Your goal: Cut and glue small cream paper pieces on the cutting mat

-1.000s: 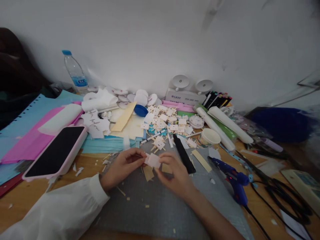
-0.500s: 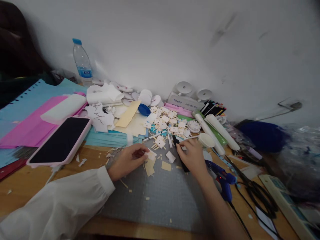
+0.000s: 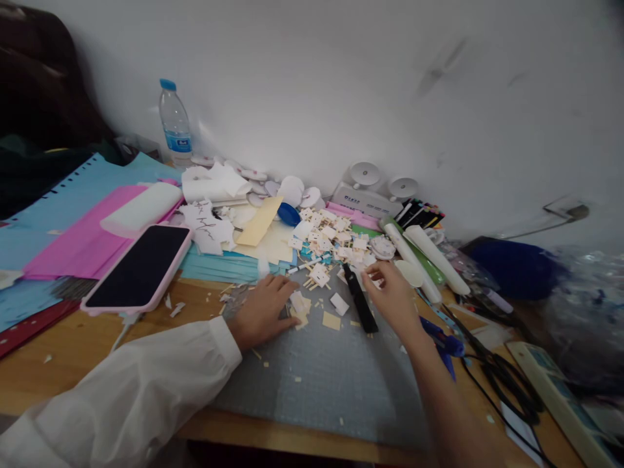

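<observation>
My curled right hand (image 3: 392, 298), its grip unclear, sits just right of the black tool (image 3: 361, 302) slanting away; my left hand (image 3: 263, 311) lies spread, farther off.

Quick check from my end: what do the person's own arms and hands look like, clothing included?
The left hand is bare, below a loose, creased white sleeve with a plain cuff at the wrist. The right hand is bare too, and no sleeve shows on the right forearm. No gloves are visible.
</observation>
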The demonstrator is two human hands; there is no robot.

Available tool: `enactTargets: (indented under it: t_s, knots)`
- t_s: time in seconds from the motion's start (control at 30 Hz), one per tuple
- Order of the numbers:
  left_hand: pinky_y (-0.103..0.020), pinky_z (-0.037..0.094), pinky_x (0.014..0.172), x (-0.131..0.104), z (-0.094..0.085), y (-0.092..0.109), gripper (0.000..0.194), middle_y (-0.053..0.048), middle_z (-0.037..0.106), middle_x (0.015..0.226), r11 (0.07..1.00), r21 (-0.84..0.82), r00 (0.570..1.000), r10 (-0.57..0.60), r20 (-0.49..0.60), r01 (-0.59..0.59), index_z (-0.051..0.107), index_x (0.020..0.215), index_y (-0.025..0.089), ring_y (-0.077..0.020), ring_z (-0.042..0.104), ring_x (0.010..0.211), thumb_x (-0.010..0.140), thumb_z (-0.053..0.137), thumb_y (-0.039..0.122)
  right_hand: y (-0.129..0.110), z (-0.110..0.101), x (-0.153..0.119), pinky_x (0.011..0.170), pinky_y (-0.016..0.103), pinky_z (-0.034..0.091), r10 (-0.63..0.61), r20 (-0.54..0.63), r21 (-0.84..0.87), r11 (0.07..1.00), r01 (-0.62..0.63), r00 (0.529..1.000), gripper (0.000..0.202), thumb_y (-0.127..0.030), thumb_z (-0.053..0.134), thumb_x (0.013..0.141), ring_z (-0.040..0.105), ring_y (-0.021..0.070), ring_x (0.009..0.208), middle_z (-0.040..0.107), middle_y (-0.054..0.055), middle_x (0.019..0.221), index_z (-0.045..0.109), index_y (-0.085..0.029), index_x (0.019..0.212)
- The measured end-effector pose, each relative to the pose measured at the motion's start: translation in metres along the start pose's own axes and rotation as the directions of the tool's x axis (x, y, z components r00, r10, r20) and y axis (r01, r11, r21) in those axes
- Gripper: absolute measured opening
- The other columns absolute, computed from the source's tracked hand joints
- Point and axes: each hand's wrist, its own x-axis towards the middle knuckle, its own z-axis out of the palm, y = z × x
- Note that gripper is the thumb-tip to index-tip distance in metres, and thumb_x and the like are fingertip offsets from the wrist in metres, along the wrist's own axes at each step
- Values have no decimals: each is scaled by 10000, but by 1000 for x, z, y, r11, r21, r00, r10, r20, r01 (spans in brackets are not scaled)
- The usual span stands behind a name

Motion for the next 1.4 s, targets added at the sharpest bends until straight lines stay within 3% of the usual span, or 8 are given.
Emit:
enactTargets:
  t_s: [0.2, 0.4, 0.6, 0.7, 0.8, 0.97, 1.17, 1.4]
  knots:
    - [-523, 354, 980, 2, -6, 1, 273, -146, 569, 1138, 998, -66, 992, -15, -122, 7, 599, 1120, 143, -324, 471, 1099, 871, 612, 255, -32, -33, -66, 611, 293, 482, -6, -22, 198, 980, 11, 1000, 70, -295, 588, 881, 582, 159, 652, 620, -2, 746, 596, -226, 887]
    - [-268, 483, 730, -13, 1, 32, 207, -47, 643, 893, 921, -379, 995, 98, -10, -95, 653, 946, 176, -162, 593, 793, 896, 594, 368, -69, 2, -121, 516, 353, 493, -21, -89, 310, 949, 47, 996, 129, -192, 595, 869, 561, 194, 611, 611, 23, 813, 519, -283, 819]
    - [-234, 459, 655, -18, 10, 43, 221, -19, 621, 748, 852, -523, 996, 35, 87, 16, 637, 783, 164, -138, 580, 711, 916, 535, 308, -96, 27, -130, 570, 402, 562, -76, -3, 360, 930, 72, 997, 197, -153, 608, 850, 629, 248, 748, 619, 36, 830, 501, -318, 832]
    - [-234, 460, 650, -17, 10, 41, 208, -21, 606, 758, 831, -552, 994, -2, 108, 62, 613, 780, 162, -137, 569, 710, 902, 535, 312, -87, 18, -133, 681, 417, 581, -92, 28, 340, 937, 77, 995, 195, -160, 613, 844, 638, 260, 840, 645, 54, 916, 549, -321, 934]
    - [-236, 474, 658, -17, 11, 41, 177, -20, 612, 769, 813, -577, 993, -23, 113, 84, 585, 809, 173, -139, 583, 717, 893, 536, 321, -55, -3, -143, 717, 446, 536, 47, -181, 192, 981, -12, 982, 99, -221, 598, 856, 616, 272, 820, 635, 52, 874, 589, -302, 913]
    - [-225, 474, 592, -19, 14, 40, 135, -7, 629, 749, 832, -550, 995, -29, 97, 78, 561, 884, 182, -131, 601, 650, 906, 501, 301, 0, -34, -165, 752, 452, 463, 353, -458, 199, 935, -293, 816, 63, -269, 534, 907, 555, 249, 795, 563, 67, 861, 554, -219, 939]
    - [-253, 430, 635, -18, 11, 32, 149, -22, 625, 779, 947, -322, 996, 53, 75, -26, 628, 892, 180, -145, 556, 681, 903, 501, 257, 6, -18, -122, 770, 418, 483, 137, -155, -13, 990, -141, 978, 144, -314, 518, 909, 572, 244, 845, 607, 90, 928, 573, -209, 991]
    - [-301, 438, 765, -17, 15, 23, 206, -61, 629, 881, 980, -95, 970, 186, 155, -173, 678, 883, 190, -192, 579, 840, 917, 479, 227, 25, 29, -52, 813, 474, 469, 60, -6, -170, 984, -60, 998, 239, -339, 544, 877, 573, 299, 912, 613, 141, 949, 565, -164, 1039]
